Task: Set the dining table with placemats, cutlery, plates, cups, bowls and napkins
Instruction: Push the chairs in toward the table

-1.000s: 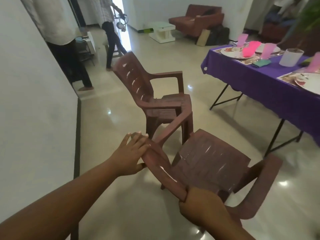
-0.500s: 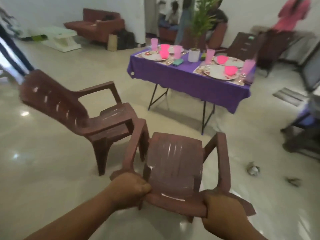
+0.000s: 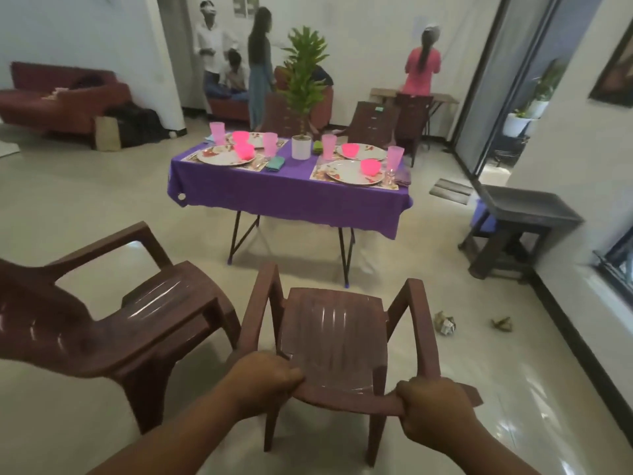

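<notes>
Head view: my left hand (image 3: 265,380) and right hand (image 3: 432,407) each curl closed over the top edge of a brown plastic chair (image 3: 337,332), gripping the backrest at its two ends, with the seat facing the dining table (image 3: 291,197) across an open stretch of glossy tiled floor (image 3: 85,207). The table is already laid: placemats (image 3: 354,181), plates (image 3: 352,171), pink cups (image 3: 395,159), pink bowls (image 3: 371,166) and a folded napkin (image 3: 275,162) sit on the purple cloth, with a potted plant (image 3: 302,145) at the centre; cutlery is too small to make out with certainty. Hazards, as I judge them: a second chair (image 3: 113,317) stands just beside mine on the left, its armrest and front leg near my chair's left arm, so a turn to the left could lock the two together. The table's thin folding legs (image 3: 346,258) lie straight ahead; a chair pushed in too hard could knock them and tip the cups. The cloth hangs low along the near edge and could catch on an armrest. Crumpled scraps (image 3: 444,324) on the floor to the right could foul a chair leg, and the polished tiles may be slick. The freest room lies straight ahead; a dark stool (image 3: 524,214) and the wall close off the right.
</notes>
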